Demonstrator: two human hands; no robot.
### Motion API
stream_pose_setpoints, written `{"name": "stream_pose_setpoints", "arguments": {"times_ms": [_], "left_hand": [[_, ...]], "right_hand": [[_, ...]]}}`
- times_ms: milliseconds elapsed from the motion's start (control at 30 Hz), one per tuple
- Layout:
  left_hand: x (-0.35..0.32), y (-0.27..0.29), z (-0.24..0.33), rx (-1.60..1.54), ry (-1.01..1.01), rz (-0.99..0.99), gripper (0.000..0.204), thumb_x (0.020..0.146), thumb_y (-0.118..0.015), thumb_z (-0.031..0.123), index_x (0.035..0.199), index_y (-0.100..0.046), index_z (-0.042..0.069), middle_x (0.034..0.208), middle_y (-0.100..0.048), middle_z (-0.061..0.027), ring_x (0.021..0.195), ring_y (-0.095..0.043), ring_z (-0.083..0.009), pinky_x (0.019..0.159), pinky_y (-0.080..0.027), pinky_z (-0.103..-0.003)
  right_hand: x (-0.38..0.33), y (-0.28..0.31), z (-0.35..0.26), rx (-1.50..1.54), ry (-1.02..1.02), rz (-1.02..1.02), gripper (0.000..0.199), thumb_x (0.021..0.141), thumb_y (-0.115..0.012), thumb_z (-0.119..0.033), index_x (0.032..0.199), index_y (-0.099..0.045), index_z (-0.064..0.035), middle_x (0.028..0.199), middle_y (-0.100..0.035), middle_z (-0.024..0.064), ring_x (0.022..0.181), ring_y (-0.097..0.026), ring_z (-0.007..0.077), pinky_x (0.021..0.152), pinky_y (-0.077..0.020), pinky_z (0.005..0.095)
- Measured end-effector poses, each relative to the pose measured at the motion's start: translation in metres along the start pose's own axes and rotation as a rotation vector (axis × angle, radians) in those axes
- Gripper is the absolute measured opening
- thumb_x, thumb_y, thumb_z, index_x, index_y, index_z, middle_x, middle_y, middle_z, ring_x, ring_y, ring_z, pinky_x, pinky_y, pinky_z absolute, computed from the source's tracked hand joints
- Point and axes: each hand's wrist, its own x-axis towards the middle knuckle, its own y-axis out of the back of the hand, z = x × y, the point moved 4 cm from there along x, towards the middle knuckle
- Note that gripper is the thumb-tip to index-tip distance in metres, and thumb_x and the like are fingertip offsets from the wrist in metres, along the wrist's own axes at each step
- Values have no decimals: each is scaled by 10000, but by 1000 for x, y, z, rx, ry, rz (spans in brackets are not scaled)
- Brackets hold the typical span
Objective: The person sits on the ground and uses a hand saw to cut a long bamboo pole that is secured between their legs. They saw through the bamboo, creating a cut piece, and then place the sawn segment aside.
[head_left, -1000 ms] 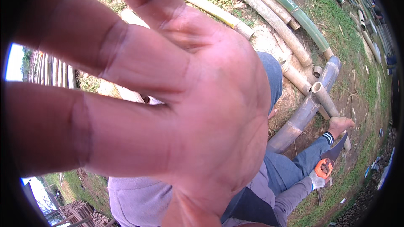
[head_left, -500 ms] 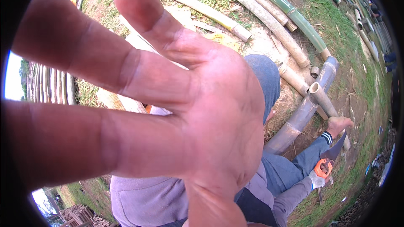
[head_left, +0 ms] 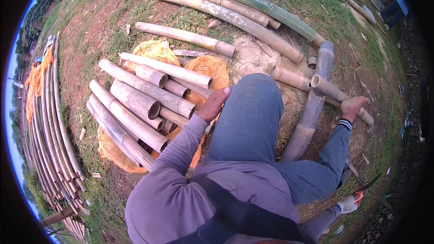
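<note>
My left hand (head_left: 214, 105) rests bare against the side of my bent left knee, holding nothing. One digit lies straight along the jeans; the other fingers are partly hidden. Low at the right, my right hand (head_left: 348, 204), in a pale glove, is closed round the orange handle of a handsaw (head_left: 372, 182). Its dark blade points up and outward, away from the bamboo. My bare right foot (head_left: 354, 106) presses on a short bamboo tube (head_left: 336, 91), which lies across a thick grey bamboo pole (head_left: 312, 113).
Cut bamboo tubes (head_left: 149, 95) are piled on orange mesh (head_left: 210, 68) at my left. Long poles, one a green pole (head_left: 253, 2), lie on the grass ahead. More poles (head_left: 47, 140) are stacked far left. Sawdust (head_left: 255, 63) covers the ground before my knee. A person (head_left: 397, 9) stands far right.
My left hand, spread wide before the camera earlier, has dropped to my knee. The right hand with the saw has moved lower, toward me. The view has shifted, showing the bamboo pile.
</note>
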Motion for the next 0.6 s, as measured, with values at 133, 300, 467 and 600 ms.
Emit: {"name": "stream_pose_setpoints", "arguments": {"times_ms": [133, 300, 467, 600], "left_hand": [[38, 37, -80, -100, 150, 32, 482, 1131, -591, 424, 1247, -707, -29, 1096, -752, -49, 1028, -671, -120, 940, -531, -315], [148, -11, -75, 18, 76, -45, 224, 1050, -754, 228, 1120, -723, 18, 976, -739, -8, 837, -651, -66, 751, -542, -248], [219, -25, -65, 644, -69, -166, 380, 1016, -775, 355, 1191, -726, 21, 1025, -782, -89, 940, -740, -186, 840, -591, -359], [284, -36, -63, 1235, -188, -324, 575, 919, -815, 479, 1322, -680, 91, 1162, -763, -177, 1120, -748, -341, 993, -576, -463]], "right_hand": [[-80, -5, 21, -618, 266, -213, 423, 1050, -630, -349, 1178, -736, 40, 1117, -761, 282, 1009, -729, 470, 876, -542, 541], [-144, 17, 173, -543, -124, -393, 530, 1082, -571, -434, 1265, -697, 47, 1236, -734, 255, 1085, -713, 408, 929, -527, 503], [-135, 21, 173, -66, -437, -361, 626, 1064, -585, -525, 1311, -675, 44, 1262, -710, 231, 1133, -680, 366, 983, -502, 477], [-103, 10, 174, 480, -748, -314, 707, 1049, -597, -597, 1348, -657, 41, 1283, -692, 212, 1170, -655, 332, 1026, -482, 456]]}}
